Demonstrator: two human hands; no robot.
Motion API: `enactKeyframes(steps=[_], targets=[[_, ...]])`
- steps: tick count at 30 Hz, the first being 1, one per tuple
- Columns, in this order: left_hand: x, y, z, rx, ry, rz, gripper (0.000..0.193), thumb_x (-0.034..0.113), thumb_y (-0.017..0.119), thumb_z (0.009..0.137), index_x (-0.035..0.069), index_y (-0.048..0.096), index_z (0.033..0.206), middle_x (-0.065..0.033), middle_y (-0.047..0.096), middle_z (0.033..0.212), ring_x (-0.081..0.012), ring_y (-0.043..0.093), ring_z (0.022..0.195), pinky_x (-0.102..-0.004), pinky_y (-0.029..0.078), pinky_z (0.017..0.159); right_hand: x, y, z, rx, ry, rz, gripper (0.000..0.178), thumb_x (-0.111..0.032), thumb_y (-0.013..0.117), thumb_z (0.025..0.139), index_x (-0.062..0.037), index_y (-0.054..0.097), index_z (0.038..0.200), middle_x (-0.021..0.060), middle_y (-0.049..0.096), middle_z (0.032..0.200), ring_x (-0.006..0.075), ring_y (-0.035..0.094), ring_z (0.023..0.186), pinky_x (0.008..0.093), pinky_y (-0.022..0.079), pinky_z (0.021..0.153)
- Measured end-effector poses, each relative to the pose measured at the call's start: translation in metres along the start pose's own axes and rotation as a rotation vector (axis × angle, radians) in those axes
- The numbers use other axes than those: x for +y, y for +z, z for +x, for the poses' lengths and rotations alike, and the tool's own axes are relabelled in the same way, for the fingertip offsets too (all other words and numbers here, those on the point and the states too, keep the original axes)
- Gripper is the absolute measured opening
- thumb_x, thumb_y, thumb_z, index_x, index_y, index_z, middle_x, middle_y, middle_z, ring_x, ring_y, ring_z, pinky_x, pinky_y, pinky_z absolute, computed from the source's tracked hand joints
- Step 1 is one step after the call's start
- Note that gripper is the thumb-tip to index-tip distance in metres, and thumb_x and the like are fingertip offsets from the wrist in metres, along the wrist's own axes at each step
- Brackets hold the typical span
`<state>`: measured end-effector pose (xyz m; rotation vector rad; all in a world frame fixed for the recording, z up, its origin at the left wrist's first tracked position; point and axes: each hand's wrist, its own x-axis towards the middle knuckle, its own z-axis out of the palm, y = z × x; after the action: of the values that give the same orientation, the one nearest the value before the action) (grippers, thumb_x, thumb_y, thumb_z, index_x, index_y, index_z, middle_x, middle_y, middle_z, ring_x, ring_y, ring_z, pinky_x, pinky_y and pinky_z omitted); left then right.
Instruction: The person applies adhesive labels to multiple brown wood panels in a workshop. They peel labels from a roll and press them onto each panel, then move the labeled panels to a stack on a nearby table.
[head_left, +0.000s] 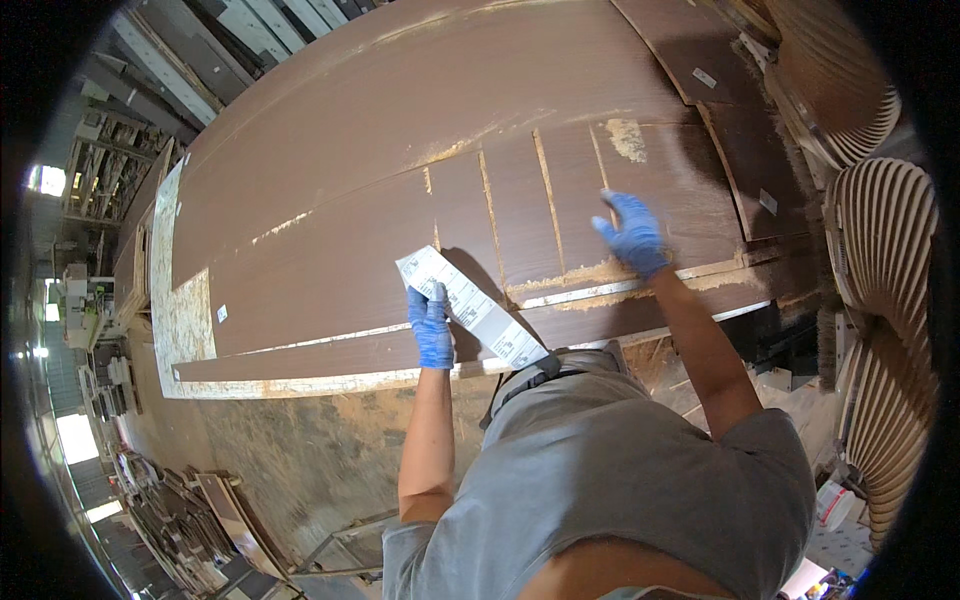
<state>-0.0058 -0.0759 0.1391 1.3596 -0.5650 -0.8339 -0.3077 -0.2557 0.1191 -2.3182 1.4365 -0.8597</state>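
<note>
The left hand (431, 328), in a blue glove, is raised at the near edge of the brown sheet, forearm running straight up from the lower part of the view. Its fingers are clenched on the lower edge of a long white strip of printed labels (472, 306), which slants from upper left to lower right above the board surface.

The right hand (629, 234), also in a blue glove, reaches farther out with the arm extended and the elbow low. Its fingers are spread and pressed flat on one of the cut brown panels (570, 200), grasping nothing.

The large brown wood-grain sheet (400, 120) is sliced into several narrow upright pieces near the right hand and long strips toward the left. Pale sawdust (627, 138) lies along the saw cuts and in a patch beyond the right hand. A small white label (768, 202) sits on a panel to the right, and another (704, 77) on a panel farther back.

The near edge of the sheet runs just in front of the person's grey shirt (620, 470). At the left end a raw chipboard (182, 310) underlayer shows beyond the brown surface. To the right, curved ribbed wooden forms (880, 260) stand close beside the sheet. Below left, the dusty floor (300, 450) lies open.
</note>
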Motion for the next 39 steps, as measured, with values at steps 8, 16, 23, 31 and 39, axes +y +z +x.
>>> enactKeyframes(steps=[8, 16, 23, 31, 39], targets=[[0.032, -0.020, -0.013, 0.064, -0.002, -0.157, 0.034, 0.018, 0.058, 0.087, 0.004, 0.048, 0.117, -0.0025, 0.054, 0.103, -0.0104, 0.050, 0.092, -0.0267, 0.042, 0.079, -0.150, 0.106, -0.004, -0.414, -0.370, -0.055, 0.074, -0.050, 0.043, 0.086, -0.0006, 0.025, 0.139, 0.0216, 0.023, 0.144, 0.0339, 0.020, 0.135, 0.0453, 0.010, 0.110], [0.028, -0.032, -0.022, 0.009, -0.021, -0.154, 0.042, 0.020, 0.059, 0.086, 0.003, 0.046, 0.123, -0.0049, 0.053, 0.114, -0.0145, 0.050, 0.104, -0.0311, 0.042, 0.088, -0.094, 0.116, 0.034, -0.420, -0.261, -0.264, 0.083, -0.059, 0.042, 0.084, -0.0014, 0.022, 0.140, 0.0228, 0.021, 0.144, 0.0355, 0.015, 0.136, 0.0445, 0.007, 0.111], [0.020, -0.021, -0.023, 0.016, -0.068, -0.110, 0.038, 0.018, 0.059, 0.086, 0.003, 0.049, 0.119, -0.0043, 0.057, 0.107, -0.0119, 0.052, 0.097, -0.0278, 0.042, 0.084, 0.118, -0.029, 0.006, -0.191, 0.501, -0.464, 0.076, -0.058, 0.043, 0.085, -0.0034, 0.033, 0.136, 0.0201, 0.030, 0.142, 0.0299, 0.027, 0.132, 0.0400, 0.020, 0.109], [0.026, 0.022, -0.015, -0.185, 0.002, -0.001, 0.040, 0.016, 0.057, 0.087, 0.002, 0.044, 0.122, -0.0063, 0.053, 0.109, -0.0137, 0.047, 0.100, -0.0289, 0.039, 0.089, 0.146, -0.084, -0.054, 0.207, 0.433, -0.122, 0.040, -0.032, 0.058, 0.086, -0.0052, 0.057, 0.116, 0.0138, 0.055, 0.122, 0.0263, 0.051, 0.112, 0.0358, 0.038, 0.098], [0.038, 0.038, -0.038, -0.324, 0.090, 0.042, 0.058, 0.012, 0.057, 0.087, 0.002, 0.029, 0.137, -0.0100, 0.046, 0.126, -0.0179, 0.044, 0.113, -0.0309, 0.036, 0.096, -0.113, 0.006, -0.027, -0.615, 0.480, 1.404, 0.054, -0.038, 0.052, 0.089, -0.0021, 0.045, 0.128, 0.0128, 0.054, 0.121, 0.0209, 0.051, 0.109, 0.0347, 0.037, 0.097]])
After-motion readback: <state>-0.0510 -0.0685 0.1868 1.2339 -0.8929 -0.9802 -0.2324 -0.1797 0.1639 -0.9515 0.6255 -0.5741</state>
